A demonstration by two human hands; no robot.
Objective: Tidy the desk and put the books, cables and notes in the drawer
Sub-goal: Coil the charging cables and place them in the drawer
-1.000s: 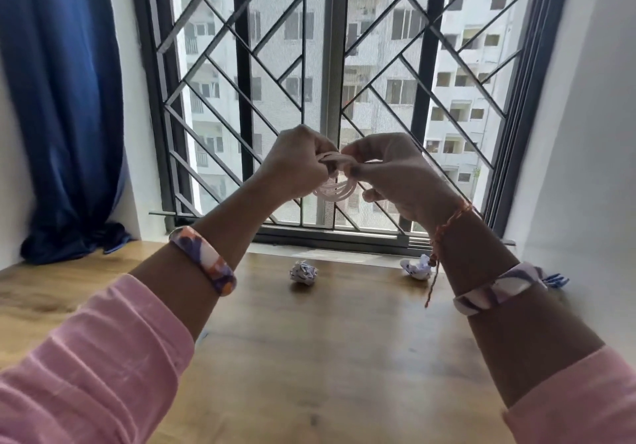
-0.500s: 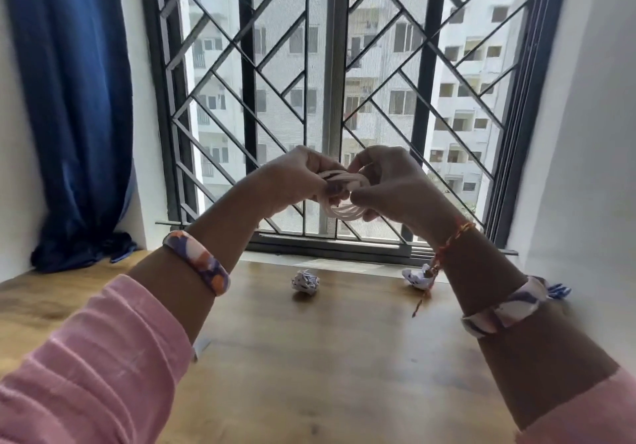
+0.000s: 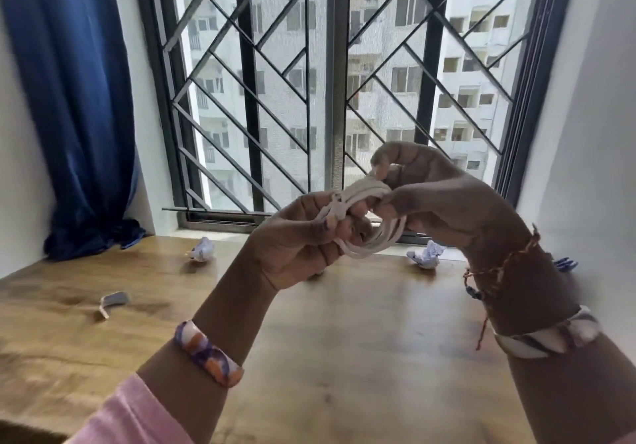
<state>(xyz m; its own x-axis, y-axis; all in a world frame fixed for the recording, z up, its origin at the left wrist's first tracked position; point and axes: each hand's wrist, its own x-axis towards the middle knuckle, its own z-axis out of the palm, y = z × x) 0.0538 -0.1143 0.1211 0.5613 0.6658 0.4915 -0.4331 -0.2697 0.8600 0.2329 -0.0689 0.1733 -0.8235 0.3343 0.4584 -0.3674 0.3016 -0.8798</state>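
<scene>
A coiled white cable hangs in the air above the wooden desk, in front of the window. My left hand grips one side of the coil with curled fingers. My right hand pinches the other side, where the strands are bunched together. Two crumpled paper notes lie on the desk near the window sill, one at the left and one at the right. A small folded slip of paper lies further left on the desk. No drawer is in view.
A barred window runs along the back of the desk. A blue curtain hangs at the left, its hem pooled on the desk corner. A white wall closes the right side. A blue-and-white scrap shows behind my right wrist.
Both hands have come lower and nearer with the cable. My left hand has turned palm up. The view has shifted, bringing the slip of paper at the left into sight.
</scene>
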